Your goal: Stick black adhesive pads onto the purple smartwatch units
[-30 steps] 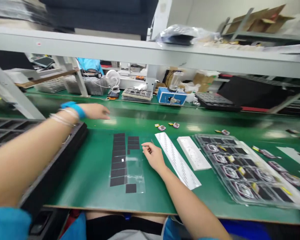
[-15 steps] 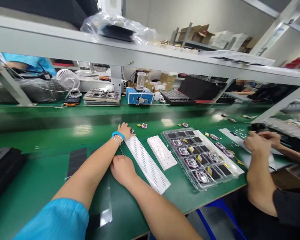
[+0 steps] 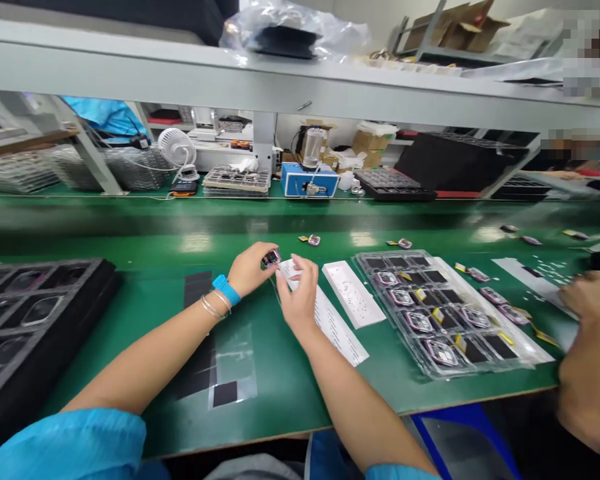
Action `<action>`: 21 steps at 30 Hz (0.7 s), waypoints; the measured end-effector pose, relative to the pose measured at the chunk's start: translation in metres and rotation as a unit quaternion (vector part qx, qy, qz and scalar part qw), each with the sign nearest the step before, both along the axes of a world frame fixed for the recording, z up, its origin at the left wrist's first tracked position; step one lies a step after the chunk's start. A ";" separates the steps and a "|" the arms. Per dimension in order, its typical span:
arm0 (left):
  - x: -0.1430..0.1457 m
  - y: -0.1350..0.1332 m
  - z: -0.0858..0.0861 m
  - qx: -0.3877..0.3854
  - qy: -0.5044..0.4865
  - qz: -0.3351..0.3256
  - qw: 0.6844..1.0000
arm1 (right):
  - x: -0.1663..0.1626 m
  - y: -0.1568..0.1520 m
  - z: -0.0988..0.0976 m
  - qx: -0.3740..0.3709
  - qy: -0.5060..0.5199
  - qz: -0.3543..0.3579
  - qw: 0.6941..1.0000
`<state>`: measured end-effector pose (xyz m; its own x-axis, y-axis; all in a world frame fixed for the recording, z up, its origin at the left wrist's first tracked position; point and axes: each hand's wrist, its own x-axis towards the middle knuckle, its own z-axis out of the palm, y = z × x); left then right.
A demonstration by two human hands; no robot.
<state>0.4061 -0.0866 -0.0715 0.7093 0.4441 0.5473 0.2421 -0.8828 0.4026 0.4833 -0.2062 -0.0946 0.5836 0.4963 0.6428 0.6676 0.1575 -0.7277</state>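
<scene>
No lettering can be read anywhere. The white strip (image 3: 337, 327) on the worktop (image 3: 285, 397) bears rows of short dark marks, too small to make out.

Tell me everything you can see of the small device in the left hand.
The small device is a compact, rounded square with a dark face, a few lighter details and a pinkish edge; its material is too small to tell. The left hand holds it tilted, above the green table near the far end of the printed white strip. The right hand is close by, but whether it touches the device is unclear. Its back is hidden.
</scene>
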 end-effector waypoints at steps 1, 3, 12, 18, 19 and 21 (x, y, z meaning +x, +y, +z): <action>-0.014 -0.012 -0.001 -0.016 -0.002 -0.002 1.000 | 0.000 0.000 0.000 -0.010 0.057 0.038 0.998; -0.040 -0.034 -0.003 -0.059 -0.009 0.016 0.998 | -0.004 0.001 -0.001 -0.050 0.148 0.151 0.976; -0.117 -0.045 -0.008 -0.646 -0.021 -0.139 0.750 | -0.032 -0.006 -0.001 -0.141 0.226 0.348 0.899; -0.129 -0.039 -0.028 -0.757 -0.073 -0.211 0.614 | -0.041 -0.010 0.001 -0.168 0.134 0.356 0.910; -0.129 -0.040 -0.030 -0.763 -0.076 -0.218 0.604 | -0.042 -0.011 0.001 -0.159 0.124 0.349 0.915; -0.129 -0.041 -0.031 -0.770 -0.096 -0.221 0.592 | -0.046 -0.014 0.004 -0.125 0.102 0.312 0.936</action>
